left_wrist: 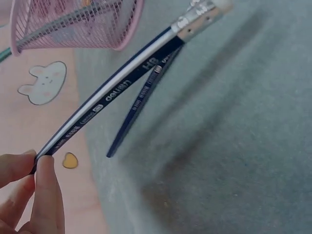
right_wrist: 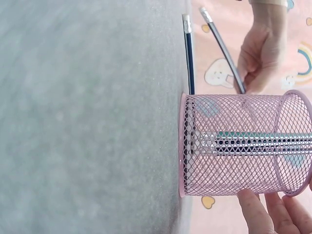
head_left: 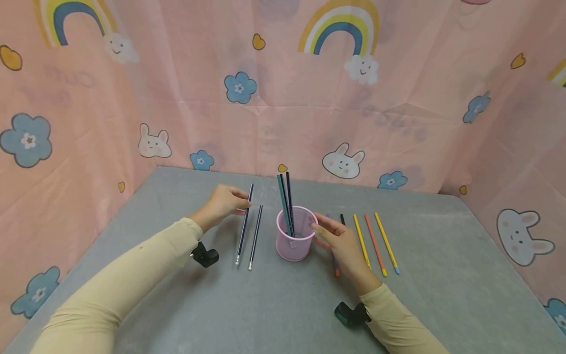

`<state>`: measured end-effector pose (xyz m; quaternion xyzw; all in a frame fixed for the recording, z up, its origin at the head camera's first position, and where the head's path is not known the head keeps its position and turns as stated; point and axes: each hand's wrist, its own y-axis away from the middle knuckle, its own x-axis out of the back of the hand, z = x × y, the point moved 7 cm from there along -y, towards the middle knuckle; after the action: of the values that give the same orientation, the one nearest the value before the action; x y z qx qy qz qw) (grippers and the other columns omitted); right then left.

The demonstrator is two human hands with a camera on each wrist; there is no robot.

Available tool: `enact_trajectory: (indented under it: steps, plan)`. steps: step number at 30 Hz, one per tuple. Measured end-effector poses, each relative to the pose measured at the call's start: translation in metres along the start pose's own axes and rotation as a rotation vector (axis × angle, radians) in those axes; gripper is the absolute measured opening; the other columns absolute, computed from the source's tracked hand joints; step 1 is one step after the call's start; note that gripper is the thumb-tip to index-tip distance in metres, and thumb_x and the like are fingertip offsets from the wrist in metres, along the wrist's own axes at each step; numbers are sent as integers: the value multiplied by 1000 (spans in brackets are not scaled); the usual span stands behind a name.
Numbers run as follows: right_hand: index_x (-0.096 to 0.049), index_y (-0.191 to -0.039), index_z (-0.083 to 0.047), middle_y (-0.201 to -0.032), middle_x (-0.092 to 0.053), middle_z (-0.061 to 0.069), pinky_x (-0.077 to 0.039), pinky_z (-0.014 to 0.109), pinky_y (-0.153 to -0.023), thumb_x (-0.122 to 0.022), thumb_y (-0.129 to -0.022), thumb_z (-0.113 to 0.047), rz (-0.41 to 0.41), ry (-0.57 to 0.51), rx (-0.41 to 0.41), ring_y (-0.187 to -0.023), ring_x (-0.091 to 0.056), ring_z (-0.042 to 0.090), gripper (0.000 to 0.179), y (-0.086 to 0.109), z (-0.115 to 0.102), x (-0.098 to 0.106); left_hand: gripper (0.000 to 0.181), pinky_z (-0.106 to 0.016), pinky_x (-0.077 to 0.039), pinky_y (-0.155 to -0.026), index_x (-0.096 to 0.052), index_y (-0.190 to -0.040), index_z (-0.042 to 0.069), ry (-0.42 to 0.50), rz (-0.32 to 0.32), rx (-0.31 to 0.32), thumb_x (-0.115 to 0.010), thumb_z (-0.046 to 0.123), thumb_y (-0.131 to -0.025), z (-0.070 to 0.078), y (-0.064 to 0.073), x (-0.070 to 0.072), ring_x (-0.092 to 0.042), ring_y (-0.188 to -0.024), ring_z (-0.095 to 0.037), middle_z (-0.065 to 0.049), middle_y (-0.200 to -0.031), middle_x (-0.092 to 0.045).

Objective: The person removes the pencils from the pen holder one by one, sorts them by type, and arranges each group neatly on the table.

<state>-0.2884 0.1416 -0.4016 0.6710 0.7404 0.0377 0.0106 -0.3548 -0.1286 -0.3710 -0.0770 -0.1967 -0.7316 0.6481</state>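
Observation:
My left hand (head_left: pixel 223 201) pinches a dark blue pencil with a pale stripe (left_wrist: pixel 105 92) near its far end. Its white eraser end tilts down toward me, lifted off the table in the right wrist view. Just right of it, a similar dark pencil (head_left: pixel 255 238) lies on the table. A pink mesh pencil cup (head_left: pixel 293 250) stands upright, with a green pencil (head_left: pixel 283 196) and dark pencils (head_left: pixel 289 201) leaning inside, eraser ends down. My right hand (head_left: pixel 347 248) holds the cup's right side, its thumb at the rim and fingers (right_wrist: pixel 256 212) along the mesh wall.
To the right of the cup, a row of pencils lies on the grey table (head_left: pixel 442 265): a yellow one (head_left: pixel 360 236), an orange one (head_left: pixel 375 243), another yellow one (head_left: pixel 385 241) and others partly hidden by my right hand. A pink patterned cloth (head_left: pixel 283 123) hangs behind.

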Motion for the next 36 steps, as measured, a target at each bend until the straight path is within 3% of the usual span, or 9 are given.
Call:
enact_trajectory:
  steps: [5,12,21,28,36]
  plan:
    - [-54,-130,-11,-133,-54,7,-51,34,-90,-67,-85,-32,-5,3,5,-120,-53,19,51,1,0,0,28,-34,-57,-78,-65,-108,-3,-35,26,46,-68,6,-82,-13,-5,0,-66,-85,-20,-18,-108,-64]
    - [-53,-130,-11,-133,-54,7,-50,34,-90,-66,-85,-32,-13,0,7,-121,-52,20,52,1,-1,0,25,-27,-58,-67,-67,-103,-3,-80,43,91,-71,4,-79,-25,-15,-3,-64,-64,-11,-18,-101,-66]
    - [-54,-130,-11,-133,-54,7,-51,33,-89,-66,-85,-32,-9,3,3,-121,-53,20,51,2,-1,-1,21,-22,-56,-59,-69,-98,-3,-181,61,125,-72,3,-77,-36,-26,-8,-62,-59,-11,-18,-101,-64]
    - [-55,-129,-11,-132,-55,7,-51,33,-89,-67,-85,-31,-11,-2,6,-119,-54,19,50,2,-1,-2,19,-21,-54,-54,-70,-93,-4,-245,77,135,-73,2,-75,-43,-30,-12,-60,-54,-11,-17,-91,-68]
    - [-55,-128,-13,-132,-55,6,-51,34,-89,-67,-84,-33,-9,10,6,-121,-53,21,50,2,0,0,17,-20,-53,-52,-69,-89,-3,-304,87,106,-74,4,-74,-41,-29,-16,-60,-54,-11,-15,-86,-67]
